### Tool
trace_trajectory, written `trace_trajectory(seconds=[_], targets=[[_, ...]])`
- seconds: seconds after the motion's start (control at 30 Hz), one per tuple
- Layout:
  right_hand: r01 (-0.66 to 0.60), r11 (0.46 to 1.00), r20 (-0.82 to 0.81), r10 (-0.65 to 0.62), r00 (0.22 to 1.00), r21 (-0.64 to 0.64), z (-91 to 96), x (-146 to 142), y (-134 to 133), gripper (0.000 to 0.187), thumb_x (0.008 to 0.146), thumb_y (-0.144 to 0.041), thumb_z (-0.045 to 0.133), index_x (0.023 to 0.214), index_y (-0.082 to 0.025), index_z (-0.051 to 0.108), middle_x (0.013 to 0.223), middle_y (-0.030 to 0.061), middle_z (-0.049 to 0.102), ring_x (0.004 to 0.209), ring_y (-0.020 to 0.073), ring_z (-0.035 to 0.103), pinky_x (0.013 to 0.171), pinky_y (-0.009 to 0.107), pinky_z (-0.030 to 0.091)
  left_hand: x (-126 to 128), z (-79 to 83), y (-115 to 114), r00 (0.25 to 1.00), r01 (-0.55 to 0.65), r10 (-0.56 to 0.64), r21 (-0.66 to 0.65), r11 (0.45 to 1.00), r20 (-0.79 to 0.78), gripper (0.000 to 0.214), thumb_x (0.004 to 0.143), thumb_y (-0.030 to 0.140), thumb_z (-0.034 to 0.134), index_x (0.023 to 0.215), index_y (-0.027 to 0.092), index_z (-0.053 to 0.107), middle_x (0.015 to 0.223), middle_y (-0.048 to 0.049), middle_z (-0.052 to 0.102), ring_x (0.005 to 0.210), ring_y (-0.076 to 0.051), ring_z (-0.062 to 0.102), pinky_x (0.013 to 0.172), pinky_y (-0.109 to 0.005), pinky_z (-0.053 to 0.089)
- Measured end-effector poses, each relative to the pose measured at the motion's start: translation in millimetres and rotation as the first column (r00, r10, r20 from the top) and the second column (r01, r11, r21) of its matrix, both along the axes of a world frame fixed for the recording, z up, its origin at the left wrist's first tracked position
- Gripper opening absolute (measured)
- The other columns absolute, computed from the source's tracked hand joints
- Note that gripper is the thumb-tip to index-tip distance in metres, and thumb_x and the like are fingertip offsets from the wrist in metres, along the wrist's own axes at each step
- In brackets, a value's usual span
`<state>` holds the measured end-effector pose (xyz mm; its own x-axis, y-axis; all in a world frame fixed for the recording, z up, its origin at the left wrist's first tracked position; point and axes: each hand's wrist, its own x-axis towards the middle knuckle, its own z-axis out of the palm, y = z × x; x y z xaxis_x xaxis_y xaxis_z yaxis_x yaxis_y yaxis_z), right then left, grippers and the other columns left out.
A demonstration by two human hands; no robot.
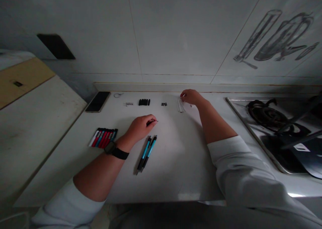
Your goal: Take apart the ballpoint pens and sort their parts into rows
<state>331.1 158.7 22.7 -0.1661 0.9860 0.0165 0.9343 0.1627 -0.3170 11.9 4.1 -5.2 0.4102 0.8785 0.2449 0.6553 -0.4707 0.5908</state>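
My left hand [142, 126] is closed around a small dark pen part [150, 123], its tip showing past the fingers. Two blue-and-black pens [146, 154] lie side by side just below that hand. Near the back of the counter, my right hand [191, 97] pinches at the upper end of a few thin whitish pen refills [180, 106]; its fingertips partly hide what they grip. Left of the refills sit some short dark clips [164, 104], a row of black pen grips [144, 102] and several small springs [129, 104].
Several coloured pen barrels [103, 137] lie in a row at the left. A phone [98, 101] and a thin ring-shaped loop [118, 95] rest at the back left. A gas stove [274, 121] stands on the right, and a wall runs behind the white counter [181, 162].
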Motion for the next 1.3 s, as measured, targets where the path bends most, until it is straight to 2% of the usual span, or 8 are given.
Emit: trace_trajectory(seconds=[0.17,0.3,0.43,0.53,0.93,1.03,1.13,1.3], targets=[[0.042,0.993,-0.113,-0.029,0.993,0.108,16.9,1.0,-5.2,0.018,0.091,-0.022,0.060,0.100,-0.018,0.075,0.084,0.0058,0.078,0.076,0.0177,0.068,0.081,0.032,0.051,0.0,-0.3,0.1,1.000,0.006,-0.006,0.003,1.000,0.010,0.012,0.096,0.030,0.060,0.099,0.024,0.070,0.095,-0.0018,0.076,0.088,-0.018,0.071,0.078,-0.031,0.052],[0.050,0.990,-0.028,-0.047,0.999,0.135,21.7,2.3,-9.2,0.017,0.092,-0.023,0.061,0.095,-0.018,0.077,0.086,0.0076,0.078,0.082,0.0202,0.069,0.083,0.032,0.051,0.1,0.0,0.1,1.000,0.004,-0.004,0.009,1.000,0.013,0.011,0.096,0.028,0.061,0.099,0.023,0.070,0.096,-0.0018,0.077,0.088,-0.018,0.071,0.078,-0.030,0.052],[0.040,0.999,0.134,-0.036,0.990,-0.030,16.4,3.5,-8.2,0.020,0.093,-0.025,0.061,0.092,-0.016,0.079,0.089,0.0097,0.079,0.085,0.0210,0.070,0.080,0.029,0.050,0.9,2.1,-1.0,1.000,0.004,-0.004,0.013,1.000,0.007,0.011,0.096,0.029,0.062,0.098,0.023,0.070,0.094,-0.0015,0.076,0.085,-0.017,0.070,0.076,-0.029,0.051],[0.052,0.983,0.167,-0.022,0.986,-0.177,10.9,3.6,-4.3,0.025,0.095,-0.028,0.059,0.095,-0.014,0.080,0.091,0.0113,0.079,0.079,0.0192,0.070,0.074,0.027,0.050,1.8,4.0,-2.1,1.000,-0.006,0.006,0.004,1.000,-0.006,0.010,0.095,0.028,0.062,0.096,0.022,0.070,0.092,-0.0012,0.076,0.082,-0.017,0.070,0.074,-0.028,0.050],[0.009,0.943,-0.106,-0.047,0.993,-0.334,15.2,-3.1,-12.5,0.020,0.095,-0.019,0.058,0.099,-0.012,0.076,0.095,0.0116,0.080,0.070,0.0149,0.069,0.062,0.023,0.049,0.9,0.0,0.3,1.000,-0.006,0.006,0.022,1.000,-0.020,0.010,0.096,0.029,0.062,0.097,0.023,0.070,0.090,-0.0007,0.075,0.082,-0.017,0.069,0.073,-0.029,0.049],[0.014,0.958,-0.131,-0.054,0.990,-0.288,20.9,-2.6,-12.9,0.020,0.095,-0.018,0.057,0.099,-0.013,0.076,0.094,0.0106,0.080,0.068,0.0142,0.067,0.062,0.024,0.048,1.0,0.1,0.1,1.000,-0.010,0.010,0.021,1.000,-0.015,0.009,0.095,0.029,0.063,0.096,0.023,0.070,0.090,-0.0008,0.076,0.081,-0.017,0.069,0.073,-0.029,0.049],[0.017,0.989,-0.116,-0.034,0.993,-0.144,28.3,-8.2,-15.0,0.019,0.095,-0.022,0.058,0.092,-0.014,0.075,0.091,0.0098,0.079,0.067,0.0142,0.065,0.065,0.025,0.046,1.3,1.7,-0.6,1.000,-0.014,0.014,0.022,1.000,0.016,0.008,0.094,0.028,0.063,0.096,0.023,0.069,0.091,-0.0011,0.076,0.083,-0.017,0.070,0.075,-0.029,0.051],[-0.175,0.985,-0.337,0.162,0.927,-0.008,26.2,-56.3,-49.7,0.019,0.097,-0.026,0.056,0.091,-0.016,0.071,0.084,0.0057,0.077,0.069,0.0134,0.063,0.067,0.024,0.043,1.6,5.2,-1.8,0.998,-0.042,0.040,0.048,0.998,0.049,0.005,0.093,0.025,0.064,0.096,0.022,0.068,0.092,-0.0015,0.075,0.087,-0.018,0.071,0.077,-0.028,0.051]])
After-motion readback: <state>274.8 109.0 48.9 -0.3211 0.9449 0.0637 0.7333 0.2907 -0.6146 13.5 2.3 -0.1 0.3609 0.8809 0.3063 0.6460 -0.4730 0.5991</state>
